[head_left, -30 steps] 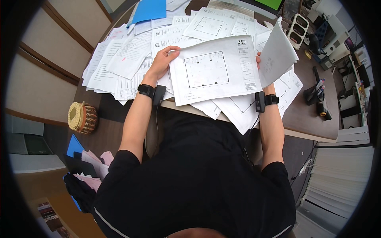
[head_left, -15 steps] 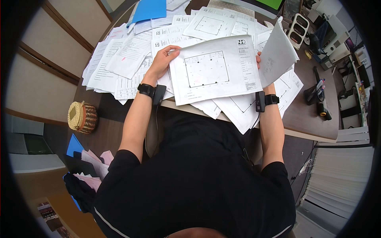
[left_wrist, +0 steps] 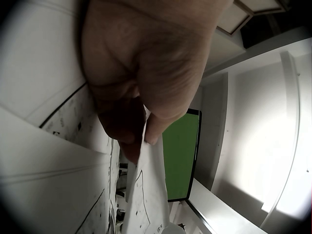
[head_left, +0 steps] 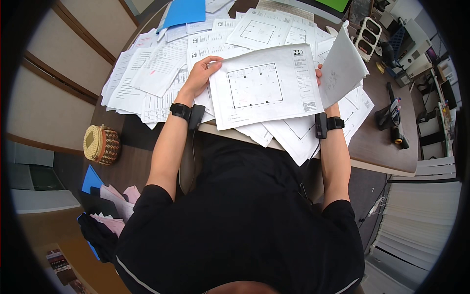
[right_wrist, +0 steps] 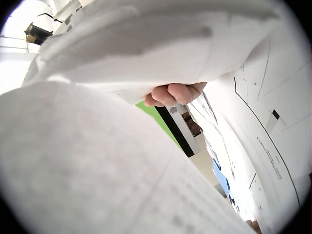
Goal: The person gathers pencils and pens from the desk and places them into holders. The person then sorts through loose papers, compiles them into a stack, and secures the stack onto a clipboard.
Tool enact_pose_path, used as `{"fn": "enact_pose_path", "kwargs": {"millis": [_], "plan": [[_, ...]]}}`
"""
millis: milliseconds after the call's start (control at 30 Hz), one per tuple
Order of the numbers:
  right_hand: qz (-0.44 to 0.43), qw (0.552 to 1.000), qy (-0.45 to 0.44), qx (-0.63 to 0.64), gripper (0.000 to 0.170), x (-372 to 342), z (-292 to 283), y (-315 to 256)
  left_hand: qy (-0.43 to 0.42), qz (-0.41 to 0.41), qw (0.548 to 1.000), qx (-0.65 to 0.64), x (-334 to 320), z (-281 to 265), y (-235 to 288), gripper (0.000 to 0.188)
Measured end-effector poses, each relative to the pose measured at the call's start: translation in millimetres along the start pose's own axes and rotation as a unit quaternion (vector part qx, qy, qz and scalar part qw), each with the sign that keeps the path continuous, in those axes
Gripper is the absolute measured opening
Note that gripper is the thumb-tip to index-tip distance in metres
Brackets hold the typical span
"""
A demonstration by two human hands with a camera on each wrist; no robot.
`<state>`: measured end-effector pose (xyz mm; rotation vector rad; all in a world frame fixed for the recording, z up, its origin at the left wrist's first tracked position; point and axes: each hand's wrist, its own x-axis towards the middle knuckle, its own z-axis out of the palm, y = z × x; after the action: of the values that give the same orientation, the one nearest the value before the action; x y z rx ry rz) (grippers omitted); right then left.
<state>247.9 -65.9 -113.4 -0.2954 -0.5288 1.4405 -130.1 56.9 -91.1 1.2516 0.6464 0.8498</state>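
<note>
A floor plan sheet (head_left: 257,90) is held up above the desk's front edge, its printed side facing me. My left hand (head_left: 198,77) pinches its upper left edge, thumb on the front; in the left wrist view the thumb and fingers of the left hand (left_wrist: 146,73) close on the paper's edge. At the sheet's right edge, my right hand (head_left: 318,73) grips the paper, mostly hidden behind folded-back sheets (head_left: 345,71) that stand up with faint handwriting on them. In the right wrist view, curled fingertips of the right hand (right_wrist: 178,94) show below the paper.
Loose papers (head_left: 159,68) cover much of the desk (head_left: 382,142), some overhanging its front edge. A blue folder (head_left: 183,13) lies at the back, near a green-screened monitor (head_left: 337,5). A pen holder (head_left: 387,117) stands right; a woven basket (head_left: 102,144) sits left.
</note>
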Motion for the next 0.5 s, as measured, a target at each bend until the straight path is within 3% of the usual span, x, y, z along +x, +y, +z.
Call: {"fn": "enact_pose_path", "kwargs": {"millis": [500], "plan": [[-0.006,1.000,0.010,-0.003,0.038,-1.3,5.5,1.1,0.009,-0.001,1.000,0.002,0.3,1.6,0.5,0.022]]}}
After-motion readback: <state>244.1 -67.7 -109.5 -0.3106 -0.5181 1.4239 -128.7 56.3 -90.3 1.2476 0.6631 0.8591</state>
